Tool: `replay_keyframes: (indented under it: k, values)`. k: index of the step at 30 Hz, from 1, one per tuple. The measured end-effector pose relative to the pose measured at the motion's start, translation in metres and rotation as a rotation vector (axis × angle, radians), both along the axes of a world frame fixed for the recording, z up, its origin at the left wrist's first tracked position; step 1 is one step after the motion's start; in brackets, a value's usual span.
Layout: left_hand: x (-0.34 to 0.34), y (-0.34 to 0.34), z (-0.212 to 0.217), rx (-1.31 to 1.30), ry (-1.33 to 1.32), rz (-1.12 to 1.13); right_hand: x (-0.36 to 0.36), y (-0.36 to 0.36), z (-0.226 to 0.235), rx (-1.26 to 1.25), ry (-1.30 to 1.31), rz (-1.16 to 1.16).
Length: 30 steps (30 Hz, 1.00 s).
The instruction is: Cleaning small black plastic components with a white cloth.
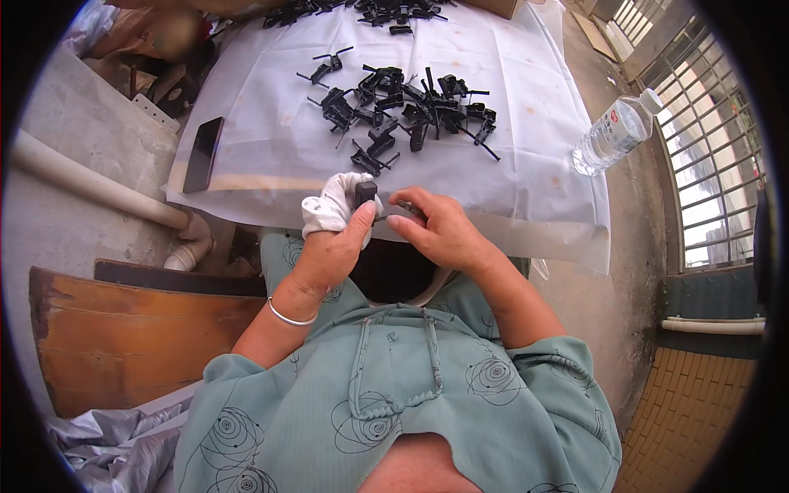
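Sitting between both hands (386, 230): black part (366, 193).

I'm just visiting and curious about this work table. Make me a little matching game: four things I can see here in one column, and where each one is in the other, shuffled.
Things:
1. small black part
2. plastic water bottle
3. dark phone
4. pile of black parts

Places:
A. lying at the left edge of the white sheet
B. lying on its side on the bare surface right of the sheet
C. spread over the middle of the sheet
D. held in the left hand with a white cloth, the right hand beside it

Pairs: 1-D, 2-B, 3-A, 4-C
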<state>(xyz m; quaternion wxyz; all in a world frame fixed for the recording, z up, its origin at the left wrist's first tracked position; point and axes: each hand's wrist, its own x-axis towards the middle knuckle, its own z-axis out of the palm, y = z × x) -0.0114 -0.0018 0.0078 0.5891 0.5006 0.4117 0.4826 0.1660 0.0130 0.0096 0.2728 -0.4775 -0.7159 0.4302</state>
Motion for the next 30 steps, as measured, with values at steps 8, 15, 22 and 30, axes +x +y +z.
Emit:
replay_keyframes:
  k: [8,15,22,30]
  values:
    - [0.007,-0.004,0.005,0.046,0.173,-0.006,0.007,0.003,-0.011,0.377,0.184,0.083]
    - [0.005,-0.009,0.003,0.094,0.186,-0.155,0.000,-0.002,-0.003,0.057,0.281,0.069]
    - [0.012,-0.011,-0.009,0.340,0.408,-0.007,-0.011,-0.002,-0.010,0.187,0.185,0.134]
    - [0.007,-0.013,-0.011,0.460,0.539,0.095,-0.029,-0.002,-0.022,0.159,0.299,0.077]
